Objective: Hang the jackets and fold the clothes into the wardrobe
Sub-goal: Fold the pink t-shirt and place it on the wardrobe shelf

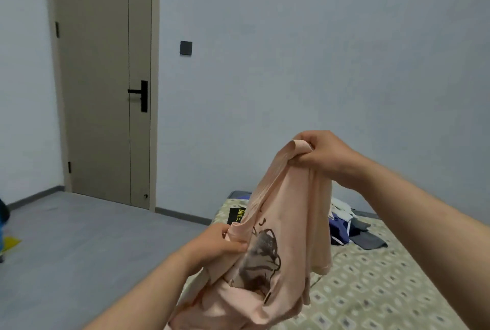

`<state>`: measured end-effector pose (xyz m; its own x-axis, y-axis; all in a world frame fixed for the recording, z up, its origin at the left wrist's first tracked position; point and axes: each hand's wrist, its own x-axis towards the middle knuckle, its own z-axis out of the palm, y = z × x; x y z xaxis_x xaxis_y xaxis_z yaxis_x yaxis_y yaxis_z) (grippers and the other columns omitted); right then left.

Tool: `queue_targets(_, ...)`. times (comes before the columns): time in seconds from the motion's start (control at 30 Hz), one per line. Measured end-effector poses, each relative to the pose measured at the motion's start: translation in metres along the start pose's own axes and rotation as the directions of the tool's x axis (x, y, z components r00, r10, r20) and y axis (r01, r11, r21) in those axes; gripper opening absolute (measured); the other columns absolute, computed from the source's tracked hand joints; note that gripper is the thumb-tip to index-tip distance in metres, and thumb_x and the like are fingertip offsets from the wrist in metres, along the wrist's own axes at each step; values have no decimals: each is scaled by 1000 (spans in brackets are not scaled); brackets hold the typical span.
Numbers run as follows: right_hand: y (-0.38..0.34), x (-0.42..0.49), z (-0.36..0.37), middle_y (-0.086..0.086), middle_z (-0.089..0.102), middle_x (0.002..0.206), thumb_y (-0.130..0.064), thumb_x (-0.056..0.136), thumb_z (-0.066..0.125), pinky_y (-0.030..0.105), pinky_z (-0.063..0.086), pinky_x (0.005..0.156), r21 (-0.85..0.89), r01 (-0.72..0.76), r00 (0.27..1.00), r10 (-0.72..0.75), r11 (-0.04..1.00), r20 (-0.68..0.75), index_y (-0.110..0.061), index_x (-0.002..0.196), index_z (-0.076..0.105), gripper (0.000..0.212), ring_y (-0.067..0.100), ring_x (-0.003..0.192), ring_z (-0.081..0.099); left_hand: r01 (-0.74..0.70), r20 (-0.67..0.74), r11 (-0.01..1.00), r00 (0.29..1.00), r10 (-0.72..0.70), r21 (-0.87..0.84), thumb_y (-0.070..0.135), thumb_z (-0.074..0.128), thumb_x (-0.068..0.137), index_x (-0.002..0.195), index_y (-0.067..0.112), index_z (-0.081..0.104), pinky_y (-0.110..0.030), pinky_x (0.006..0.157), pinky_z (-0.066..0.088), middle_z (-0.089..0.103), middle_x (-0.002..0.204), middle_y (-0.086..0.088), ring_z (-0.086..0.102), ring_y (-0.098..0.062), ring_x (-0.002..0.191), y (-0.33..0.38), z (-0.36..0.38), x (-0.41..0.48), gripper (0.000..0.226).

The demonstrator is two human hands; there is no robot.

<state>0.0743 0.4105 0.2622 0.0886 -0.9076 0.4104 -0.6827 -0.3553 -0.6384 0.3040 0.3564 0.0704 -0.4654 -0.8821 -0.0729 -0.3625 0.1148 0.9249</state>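
Note:
A pale pink T-shirt (289,223) with a dark brown print on its front hangs in the air over the near corner of the bed. My right hand (324,152) grips its ribbed collar edge, raised high. Lower and to the left, my left hand (221,243) pinches another part of the shirt's edge. The rest of the fabric droops crumpled between and below both hands. The wardrobe is out of sight.
A bed (384,290) with a patterned cover fills the lower right. A heap of blue, white and grey clothes (350,226) lies on it near the wall, beside a black item (236,215). A closed beige door (103,77) stands at left, grey floor before it.

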Motion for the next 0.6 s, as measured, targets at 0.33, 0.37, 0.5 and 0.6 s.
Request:
queue_targets(0.33, -20, 1, -69, 5, 61, 74, -28, 85, 62, 33, 36, 58, -444, -31, 964, -91, 895, -251, -4, 76, 59, 26, 21, 68, 53, -26, -365, 997, 931, -1, -69, 16, 47, 97, 97, 12, 69, -31, 65, 52, 72, 91, -8, 66, -28, 83, 47, -64, -24, 22)
queue_targets(0.37, -19, 2, -75, 6, 60, 71, -32, 85, 59, 35, 36, 57, -531, -55, 960, -102, 846, -261, -5, 72, 54, 31, 24, 68, 54, -100, -521, 994, 851, 66, -36, 14, 47, 97, 91, 4, 66, -30, 61, 46, 68, 84, -9, 61, -26, 77, 60, -76, -25, 22)
queue_targets(0.5, -24, -7, -98, 1, 61, 69, -52, 87, 57, 37, 44, 63, -612, -71, 960, -112, 788, -255, -11, 68, 58, 44, 21, 71, 58, -255, -747, 956, 605, 274, 144, 13, 51, 95, 71, -7, 52, -31, 59, 22, 42, 70, -8, 35, -16, 66, 119, -124, -35, 31)
queue_targets(0.6, -29, -10, -116, -3, 69, 80, -61, 88, 46, 37, 48, 76, -438, -35, 973, -70, 898, -220, -15, 77, 70, 53, 20, 80, 62, -283, -766, 939, 554, 325, 193, 14, 51, 90, 64, 8, 44, -31, 60, 18, 35, 66, -6, 30, -17, 65, 165, -149, -45, 28)
